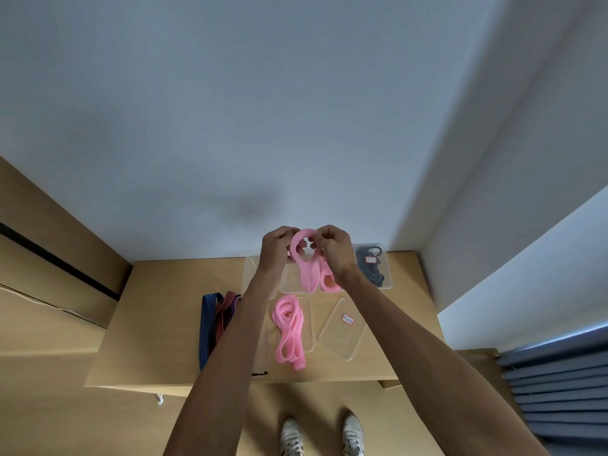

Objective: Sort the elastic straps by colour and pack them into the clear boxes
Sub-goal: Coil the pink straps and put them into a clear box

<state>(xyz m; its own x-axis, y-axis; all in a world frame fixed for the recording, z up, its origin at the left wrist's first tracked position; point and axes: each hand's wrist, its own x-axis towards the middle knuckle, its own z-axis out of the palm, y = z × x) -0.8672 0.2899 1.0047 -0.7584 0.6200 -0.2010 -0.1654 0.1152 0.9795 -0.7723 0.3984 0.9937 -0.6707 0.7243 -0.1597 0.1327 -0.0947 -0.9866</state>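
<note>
My left hand [274, 246] and my right hand [332, 246] are raised above the back of the small wooden table [158, 327], and both pinch a looped pink strap [307, 258] that hangs down between them. Under it stand clear boxes [289, 283]; one of them holds a coiled pink strap [329, 278]. Another clear box [388, 278] at the back right holds black straps [370, 263]. A loose pink strap [289, 330] lies on a clear lid in the middle. Blue and red striped straps [215, 320] lie on the table's left side.
A clear lid [342, 329] with a small red label lies right of the loose pink strap. The wall rises just behind the table. A wooden cabinet [49, 258] stands to the left. Grey-blue slats [559, 390] are at the lower right. My shoes [324, 434] show below the front edge.
</note>
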